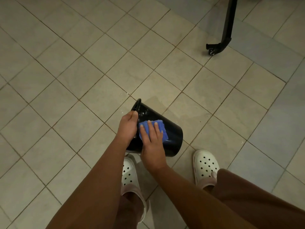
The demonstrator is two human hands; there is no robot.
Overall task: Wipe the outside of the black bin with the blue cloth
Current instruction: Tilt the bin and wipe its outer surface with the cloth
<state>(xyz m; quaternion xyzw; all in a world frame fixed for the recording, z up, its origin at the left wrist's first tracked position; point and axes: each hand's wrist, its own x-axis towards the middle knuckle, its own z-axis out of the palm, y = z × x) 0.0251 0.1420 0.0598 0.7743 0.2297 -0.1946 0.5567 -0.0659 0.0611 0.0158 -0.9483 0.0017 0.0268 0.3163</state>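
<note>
Black bin [172, 131] hangs tipped over the tiled floor [82, 63], just ahead of the white clogs [206, 164], with its mouth pointing up and left on my feed. The left hand [127, 128] grips it at the rim, and the right hand [152, 142] lies flat with straight fingers, pressing the blue cloth [162, 128] onto the upper side. I judge the wiping half-done: pale specks remain near the rim, and the underside is hidden.
</note>
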